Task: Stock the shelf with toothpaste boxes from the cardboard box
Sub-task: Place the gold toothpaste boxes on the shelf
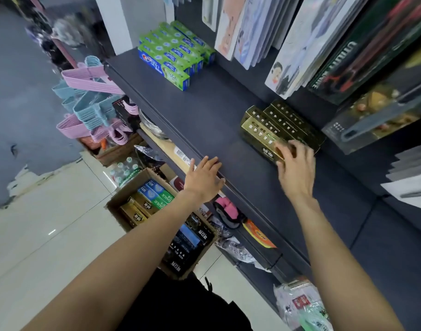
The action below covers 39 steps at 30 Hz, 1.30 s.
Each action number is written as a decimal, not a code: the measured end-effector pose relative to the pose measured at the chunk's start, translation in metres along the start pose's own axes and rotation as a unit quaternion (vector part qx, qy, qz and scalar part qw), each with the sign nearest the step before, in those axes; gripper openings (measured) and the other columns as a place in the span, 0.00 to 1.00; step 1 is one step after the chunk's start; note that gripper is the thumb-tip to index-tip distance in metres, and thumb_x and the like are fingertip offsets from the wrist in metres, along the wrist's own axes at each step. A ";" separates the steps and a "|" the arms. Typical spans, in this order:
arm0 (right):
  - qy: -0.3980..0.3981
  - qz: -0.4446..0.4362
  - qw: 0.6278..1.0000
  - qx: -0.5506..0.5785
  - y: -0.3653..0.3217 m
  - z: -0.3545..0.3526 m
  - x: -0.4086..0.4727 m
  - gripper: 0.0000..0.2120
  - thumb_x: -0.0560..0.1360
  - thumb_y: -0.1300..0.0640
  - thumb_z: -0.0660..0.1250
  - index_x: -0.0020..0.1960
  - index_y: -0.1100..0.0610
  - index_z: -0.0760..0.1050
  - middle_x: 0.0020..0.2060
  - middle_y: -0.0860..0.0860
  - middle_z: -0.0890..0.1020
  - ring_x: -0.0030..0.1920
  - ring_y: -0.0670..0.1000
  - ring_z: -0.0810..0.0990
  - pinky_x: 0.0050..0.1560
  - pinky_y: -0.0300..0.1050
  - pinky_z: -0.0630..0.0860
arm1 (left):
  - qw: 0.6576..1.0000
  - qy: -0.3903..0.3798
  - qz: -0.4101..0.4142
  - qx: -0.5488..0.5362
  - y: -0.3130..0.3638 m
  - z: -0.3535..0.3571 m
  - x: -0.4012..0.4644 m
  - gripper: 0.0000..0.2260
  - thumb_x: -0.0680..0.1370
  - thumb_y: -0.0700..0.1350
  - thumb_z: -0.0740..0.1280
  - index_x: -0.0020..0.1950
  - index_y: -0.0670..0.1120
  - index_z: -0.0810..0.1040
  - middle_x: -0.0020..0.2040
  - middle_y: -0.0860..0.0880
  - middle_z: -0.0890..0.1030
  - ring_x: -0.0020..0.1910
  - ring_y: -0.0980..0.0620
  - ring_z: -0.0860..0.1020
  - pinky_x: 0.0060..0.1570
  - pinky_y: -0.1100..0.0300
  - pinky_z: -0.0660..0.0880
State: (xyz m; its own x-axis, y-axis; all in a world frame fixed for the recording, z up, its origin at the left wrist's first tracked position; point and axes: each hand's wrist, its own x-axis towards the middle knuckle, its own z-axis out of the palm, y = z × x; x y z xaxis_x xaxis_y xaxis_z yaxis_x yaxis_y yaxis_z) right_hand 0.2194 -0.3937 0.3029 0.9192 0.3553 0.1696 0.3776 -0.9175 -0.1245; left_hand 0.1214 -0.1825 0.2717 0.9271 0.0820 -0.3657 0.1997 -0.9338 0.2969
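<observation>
Right hand with fingers curled over the near end of a gold rectangular toothpaste box, gripping it where it lies at the front of a row of matching gold boxes on the dark grey flat shelf. Left hand flat and relaxed, fingers straight, resting on the shelf's front edge — holding nothing. Farther along the same shelf, well apart from the gold row, a stack of green-and-blue toothpaste boxes. Below the shelf edge, on the pale tiled floor, an open brown cardboard box with more gold, green-and-blue and black cartons inside. Beside it to the left, pink and light-blue plastic hangers in a bunch. Above the gold row — flat hanging packaged goods.
</observation>
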 end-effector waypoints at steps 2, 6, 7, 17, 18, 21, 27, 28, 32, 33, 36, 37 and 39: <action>-0.009 0.054 0.998 -0.025 0.013 0.010 0.000 0.25 0.71 0.62 0.71 0.66 0.48 0.71 0.64 0.59 0.69 0.62 0.61 0.66 0.60 0.58 0.68 | 1.000 0.000 0.007 0.010 0.000 -0.001 0.001 0.25 0.82 0.55 0.52 0.77 0.49 0.54 0.78 0.52 0.51 0.77 0.51 0.47 0.75 0.45 0.43; 0.007 0.084 0.996 -0.028 0.000 0.021 -0.016 0.25 0.74 0.52 0.68 0.69 0.46 0.68 0.70 0.62 0.63 0.72 0.63 0.57 0.72 0.61 0.44 | 0.996 0.025 0.026 -0.078 -0.008 -0.001 0.005 0.23 0.81 0.52 0.58 0.75 0.48 0.62 0.77 0.51 0.59 0.76 0.50 0.54 0.75 0.47 0.50; 0.016 0.067 0.997 -0.020 -0.012 0.019 -0.022 0.24 0.74 0.52 0.67 0.69 0.47 0.68 0.71 0.61 0.62 0.73 0.62 0.56 0.72 0.61 0.41 | 0.990 0.048 0.035 -0.131 -0.013 -0.001 0.003 0.22 0.80 0.50 0.59 0.73 0.48 0.65 0.75 0.49 0.63 0.75 0.49 0.59 0.73 0.49 0.55; -0.189 -0.063 0.965 0.172 -0.171 0.055 -0.114 0.13 0.77 0.60 0.62 0.61 0.54 0.76 0.56 0.49 0.79 0.55 0.51 0.77 0.55 0.46 0.73 | 0.958 0.114 -0.052 -0.260 -0.166 0.023 -0.088 0.10 0.79 0.43 0.63 0.59 0.50 0.76 0.47 0.56 0.79 0.43 0.57 0.78 0.43 0.60 0.74; -0.220 -0.058 0.959 0.172 -0.182 0.068 -0.118 0.16 0.77 0.60 0.62 0.64 0.53 0.74 0.58 0.50 0.78 0.55 0.52 0.77 0.54 0.46 0.73 | 0.968 0.080 -0.045 -0.235 -0.188 0.028 -0.096 0.09 0.79 0.43 0.63 0.59 0.50 0.76 0.46 0.56 0.79 0.42 0.57 0.78 0.42 0.61 0.74; -0.309 -0.034 0.936 0.163 -0.214 0.113 -0.126 0.20 0.78 0.59 0.60 0.69 0.51 0.68 0.63 0.50 0.74 0.59 0.53 0.76 0.53 0.47 0.73 | 0.984 -0.022 -0.032 -0.173 -0.246 0.046 -0.113 0.11 0.79 0.45 0.62 0.60 0.52 0.76 0.48 0.55 0.81 0.44 0.57 0.79 0.44 0.63 0.71; -0.415 0.014 0.901 0.121 -0.255 0.222 -0.146 0.21 0.77 0.56 0.62 0.70 0.51 0.66 0.64 0.52 0.74 0.62 0.55 0.74 0.54 0.47 0.72 | 0.990 -0.081 -0.059 -0.096 -0.330 0.105 -0.098 0.12 0.77 0.45 0.62 0.60 0.52 0.76 0.53 0.57 0.80 0.55 0.53 0.76 0.53 0.57 0.74; -0.420 0.029 0.900 0.110 -0.256 0.241 -0.152 0.22 0.77 0.55 0.63 0.70 0.51 0.66 0.63 0.52 0.74 0.62 0.55 0.73 0.55 0.48 0.72 | 0.991 -0.083 -0.059 -0.090 -0.338 0.119 -0.091 0.12 0.77 0.45 0.63 0.61 0.52 0.76 0.54 0.56 0.80 0.56 0.52 0.75 0.53 0.56 0.74; -0.455 0.095 0.885 0.035 -0.238 0.310 -0.188 0.27 0.76 0.49 0.65 0.72 0.52 0.62 0.66 0.54 0.71 0.66 0.57 0.67 0.63 0.51 0.68 | 0.994 -0.087 -0.007 -0.065 -0.341 0.179 -0.064 0.14 0.77 0.48 0.64 0.62 0.50 0.75 0.56 0.52 0.79 0.56 0.50 0.75 0.55 0.56 0.73; -0.462 0.113 0.880 0.021 -0.229 0.325 -0.197 0.29 0.75 0.48 0.66 0.73 0.52 0.60 0.68 0.54 0.69 0.68 0.57 0.66 0.65 0.51 0.67 | 0.994 -0.092 0.015 -0.052 -0.335 0.195 -0.056 0.16 0.77 0.49 0.64 0.64 0.50 0.74 0.57 0.52 0.78 0.57 0.50 0.74 0.57 0.57 0.71; -0.485 0.125 0.865 0.015 -0.205 0.364 -0.220 0.37 0.73 0.43 0.67 0.75 0.51 0.53 0.71 0.54 0.64 0.71 0.57 0.61 0.67 0.52 0.66 | 0.991 -0.113 0.070 -0.012 -0.313 0.235 -0.023 0.21 0.77 0.50 0.64 0.69 0.51 0.69 0.62 0.50 0.75 0.62 0.49 0.71 0.62 0.57 0.66; -0.497 0.117 0.860 0.023 -0.201 0.373 -0.225 0.39 0.73 0.42 0.67 0.76 0.51 0.52 0.72 0.54 0.63 0.72 0.57 0.60 0.67 0.52 0.65 | 0.989 -0.128 0.076 -0.001 -0.306 0.245 -0.014 0.22 0.77 0.51 0.64 0.70 0.51 0.67 0.64 0.50 0.74 0.65 0.48 0.69 0.63 0.55 0.65; -0.504 0.114 0.855 0.040 -0.201 0.387 -0.234 0.39 0.73 0.42 0.67 0.76 0.50 0.51 0.74 0.55 0.60 0.73 0.57 0.59 0.68 0.53 0.65 | 0.982 -0.162 0.088 0.039 -0.295 0.266 -0.001 0.26 0.76 0.54 0.65 0.72 0.51 0.64 0.68 0.48 0.71 0.68 0.46 0.67 0.66 0.52 0.64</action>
State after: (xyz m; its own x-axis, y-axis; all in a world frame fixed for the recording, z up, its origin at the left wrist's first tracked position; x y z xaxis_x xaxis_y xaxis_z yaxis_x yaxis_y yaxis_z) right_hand -0.0282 -0.2236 -0.0901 0.5839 0.1790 -0.7919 0.1446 -0.9827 -0.1155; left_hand -0.0228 0.0003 -0.0498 0.7929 -0.1868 -0.5800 0.0083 -0.9485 0.3168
